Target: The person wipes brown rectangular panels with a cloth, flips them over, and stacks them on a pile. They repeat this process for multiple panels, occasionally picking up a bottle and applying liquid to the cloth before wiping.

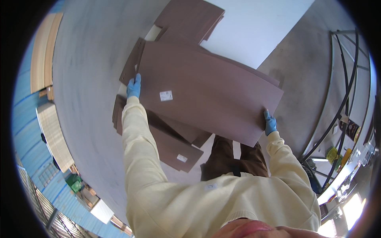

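A large brown rectangular panel [210, 87] with a small white label [166, 95] spans the space between my two hands. My left hand [134, 86], in a blue glove, grips its left edge with the fingers closed. At the opposite end, my right hand [270, 122], also gloved in blue, is closed on the right edge near the lower corner. Beneath and beyond the panel lie more brown panels [190, 18] in a loose stack. Others, one of them a labelled panel [174, 146], rest closer to my legs on the left. The held panel covers part of them.
A white sheet [258, 27] extends beyond the panels. To the right stands a metal frame [331, 79] with dark hoses. Stacks of light boards [54, 135] line the far left by a blue wall [24, 115]. Grey floor [91, 99] runs between.
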`<state>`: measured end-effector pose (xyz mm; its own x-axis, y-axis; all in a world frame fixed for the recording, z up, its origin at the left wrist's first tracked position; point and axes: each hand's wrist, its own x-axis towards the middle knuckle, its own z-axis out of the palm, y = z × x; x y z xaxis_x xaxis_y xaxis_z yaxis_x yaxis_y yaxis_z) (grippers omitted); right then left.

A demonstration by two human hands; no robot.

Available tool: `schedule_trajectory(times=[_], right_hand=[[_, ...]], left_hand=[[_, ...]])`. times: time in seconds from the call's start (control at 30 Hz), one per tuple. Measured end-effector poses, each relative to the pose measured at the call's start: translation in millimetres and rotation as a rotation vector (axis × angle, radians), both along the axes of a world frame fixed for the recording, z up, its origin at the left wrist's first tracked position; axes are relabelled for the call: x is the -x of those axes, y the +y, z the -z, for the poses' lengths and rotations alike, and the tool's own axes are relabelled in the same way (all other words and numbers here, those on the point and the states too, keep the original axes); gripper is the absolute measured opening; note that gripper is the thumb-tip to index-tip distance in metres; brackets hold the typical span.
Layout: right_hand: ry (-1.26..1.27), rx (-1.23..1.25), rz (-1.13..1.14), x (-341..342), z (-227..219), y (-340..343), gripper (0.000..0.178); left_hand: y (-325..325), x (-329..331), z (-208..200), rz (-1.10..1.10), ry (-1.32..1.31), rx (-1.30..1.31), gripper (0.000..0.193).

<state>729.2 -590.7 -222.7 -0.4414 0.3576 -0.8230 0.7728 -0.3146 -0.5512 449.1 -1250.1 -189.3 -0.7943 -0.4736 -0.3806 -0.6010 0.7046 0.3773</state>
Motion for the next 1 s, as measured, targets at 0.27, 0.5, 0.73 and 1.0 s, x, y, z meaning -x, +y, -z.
schedule_trajectory(times=[0.27,0.5,0.73,1.0], right_hand=[[-0.031,-0.363,0.003,-14,25,-7,0.06],[-0.038,-0.198,0.019,-21,23,9,0.065],[-0.001,-0.298,0.063,-22,14,7,0.051],[0.025,-0.202,0.076,-21,4,15,0.057]], left_hand=[[39,6,-36,0.218,-0.082,0.401,0.099],[44,-3,-14,0.108,-0.054,0.287,0.103],[60,9,-13,0.153,0.073,0.382,0.107],[76,79,-19,0.059,-0.07,-0.087,0.103]])
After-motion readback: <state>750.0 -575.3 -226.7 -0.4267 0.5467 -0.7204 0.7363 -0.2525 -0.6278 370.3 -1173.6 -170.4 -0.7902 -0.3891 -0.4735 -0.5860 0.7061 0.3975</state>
